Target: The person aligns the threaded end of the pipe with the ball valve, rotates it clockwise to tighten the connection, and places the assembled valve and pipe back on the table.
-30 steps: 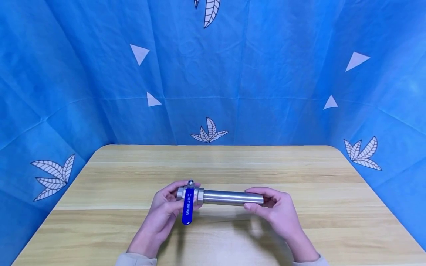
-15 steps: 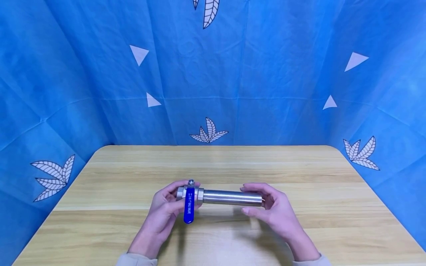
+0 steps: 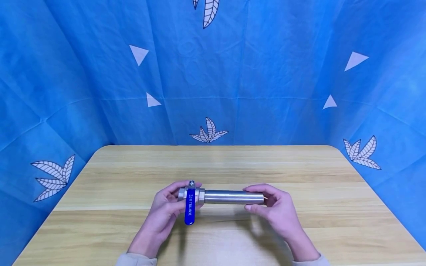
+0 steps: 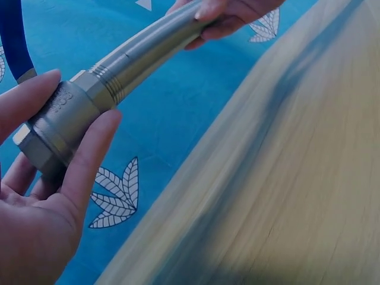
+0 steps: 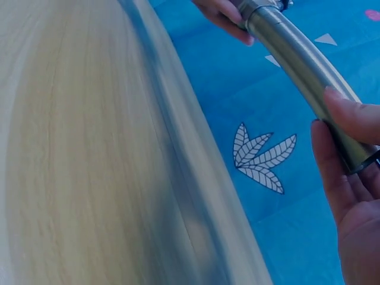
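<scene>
Head view: what's standing around?
– A curtain (image 3: 213,74) is hanging behind the table (image 3: 213,162); the lever (image 3: 190,212) is crossing the valve (image 3: 201,195).
– Gripping?
– Left hand (image 3: 163,210) is curling round it; right hand (image 3: 279,210) is pinching the pipe (image 3: 226,197), above the table.

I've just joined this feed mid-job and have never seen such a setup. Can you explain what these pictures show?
There is no machine here: a person works with two bare hands. The widest picture comes from a camera on the head, looking forward and down; the other two come from cameras on each wrist. The left hand grips a metal ball valve with a blue lever. The right hand holds one end of a metal pipe, whose threaded other end meets the valve. Both are held above a wooden table, where shadows fall; a patterned blue cloth hangs behind it.
</scene>
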`<state>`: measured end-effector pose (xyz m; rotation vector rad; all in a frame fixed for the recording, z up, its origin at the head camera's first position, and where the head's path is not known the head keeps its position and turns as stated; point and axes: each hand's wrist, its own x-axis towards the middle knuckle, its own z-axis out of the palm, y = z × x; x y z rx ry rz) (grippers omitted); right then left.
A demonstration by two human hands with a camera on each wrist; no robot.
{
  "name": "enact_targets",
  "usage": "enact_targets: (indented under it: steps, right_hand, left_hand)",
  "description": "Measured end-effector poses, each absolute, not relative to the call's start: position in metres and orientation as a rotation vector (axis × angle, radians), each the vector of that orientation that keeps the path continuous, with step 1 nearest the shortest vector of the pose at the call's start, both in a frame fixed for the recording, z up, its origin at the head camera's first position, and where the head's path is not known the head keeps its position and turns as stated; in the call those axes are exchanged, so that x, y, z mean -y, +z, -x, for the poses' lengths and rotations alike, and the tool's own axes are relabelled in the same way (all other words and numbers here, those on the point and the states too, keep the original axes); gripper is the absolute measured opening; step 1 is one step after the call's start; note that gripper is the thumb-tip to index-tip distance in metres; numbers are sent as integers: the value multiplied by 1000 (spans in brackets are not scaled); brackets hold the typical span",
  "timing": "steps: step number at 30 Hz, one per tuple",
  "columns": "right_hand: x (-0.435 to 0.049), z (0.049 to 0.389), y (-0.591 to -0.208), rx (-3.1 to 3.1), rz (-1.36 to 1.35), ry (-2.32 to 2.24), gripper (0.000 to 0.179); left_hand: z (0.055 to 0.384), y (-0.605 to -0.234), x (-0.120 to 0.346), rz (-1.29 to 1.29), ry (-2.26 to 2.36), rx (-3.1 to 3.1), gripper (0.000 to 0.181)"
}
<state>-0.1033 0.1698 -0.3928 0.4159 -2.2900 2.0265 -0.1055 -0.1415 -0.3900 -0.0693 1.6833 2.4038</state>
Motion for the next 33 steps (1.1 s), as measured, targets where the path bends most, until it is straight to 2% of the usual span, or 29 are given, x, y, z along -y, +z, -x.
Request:
enact_targets:
  steps: [13, 19, 33]
  right_hand:
    - [-171, 106, -393, 2361, -249, 2019, 49]
    - [-173, 107, -393, 2335, -215, 2093, 49]
    - [-173, 105, -391, 2290, -230, 2178, 46]
  left_hand:
    - [106, -389, 137, 141, 2321, -1761, 56]
    - [105, -389, 136, 90, 2242, -1906, 62]
    - [103, -386, 140, 48, 2206, -1986, 58]
